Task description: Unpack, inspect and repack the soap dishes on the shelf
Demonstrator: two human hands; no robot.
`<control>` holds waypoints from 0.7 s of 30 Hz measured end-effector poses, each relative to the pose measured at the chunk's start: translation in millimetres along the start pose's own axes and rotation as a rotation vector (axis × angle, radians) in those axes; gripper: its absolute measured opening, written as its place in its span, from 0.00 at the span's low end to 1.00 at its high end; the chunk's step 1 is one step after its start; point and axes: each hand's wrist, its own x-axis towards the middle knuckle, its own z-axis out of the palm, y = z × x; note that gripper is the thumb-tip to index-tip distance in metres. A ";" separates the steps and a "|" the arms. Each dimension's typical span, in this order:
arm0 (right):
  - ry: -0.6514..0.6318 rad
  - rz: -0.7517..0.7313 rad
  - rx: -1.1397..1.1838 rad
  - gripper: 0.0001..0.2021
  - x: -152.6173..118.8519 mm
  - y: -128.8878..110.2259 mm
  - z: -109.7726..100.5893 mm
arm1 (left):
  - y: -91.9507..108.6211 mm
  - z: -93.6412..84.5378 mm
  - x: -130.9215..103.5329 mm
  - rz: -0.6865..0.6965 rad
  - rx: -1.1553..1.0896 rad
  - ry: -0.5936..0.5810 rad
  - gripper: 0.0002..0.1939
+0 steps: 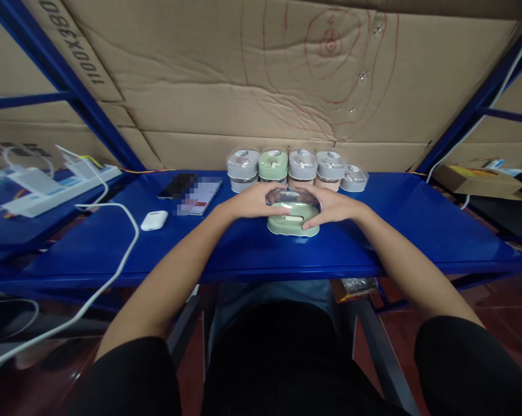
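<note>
A light green box with a clear lid [292, 230] is near the front of the blue table, between my two hands. My left hand [256, 201] curves around its left side, the thumb lying across the front. From the right, my right hand [335, 203] wraps the other side, its thumb low on the front beside a pale oblong piece. Both hands touch the lid; the fingertips at the back are partly hidden. Just beyond stand similar boxes in two layers: a green box [273, 164] among grey boxes [242, 164], with pinkish ones underneath.
A single grey box [354, 179] ends the row at right. On the left lie a white earbud case [154, 220], a phone with a lit screen [204, 195] and a dark phone [177, 185]. A white cable [128, 248] crosses the table's left side. Cardboard [191, 110] walls the back.
</note>
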 end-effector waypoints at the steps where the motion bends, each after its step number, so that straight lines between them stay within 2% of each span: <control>1: 0.001 0.017 0.002 0.63 -0.3 -0.5 0.2 | -0.4 -7.7 -2.5 -0.049 0.003 -0.011 0.46; 3: 0.006 0.042 -0.002 0.65 -0.9 -2.3 1.4 | -2.0 -24.6 -9.5 -0.144 0.025 0.000 0.47; 5: 0.022 0.043 -0.028 0.62 -1.5 -6.4 3.4 | -5.2 -40.8 -18.9 -0.212 0.070 0.033 0.46; 9: 0.047 -0.009 -0.146 0.47 -3.6 -21.1 8.7 | -17.2 -60.2 -39.7 -0.304 0.143 0.070 0.43; 14: -0.046 -0.091 -0.218 0.30 -5.3 -33.1 14.9 | -30.3 -60.7 -53.5 -0.365 0.130 0.084 0.43; 21: -0.054 -0.088 -0.210 0.29 -4.4 -30.8 16.0 | -31.5 -56.5 -51.6 -0.397 0.125 0.056 0.46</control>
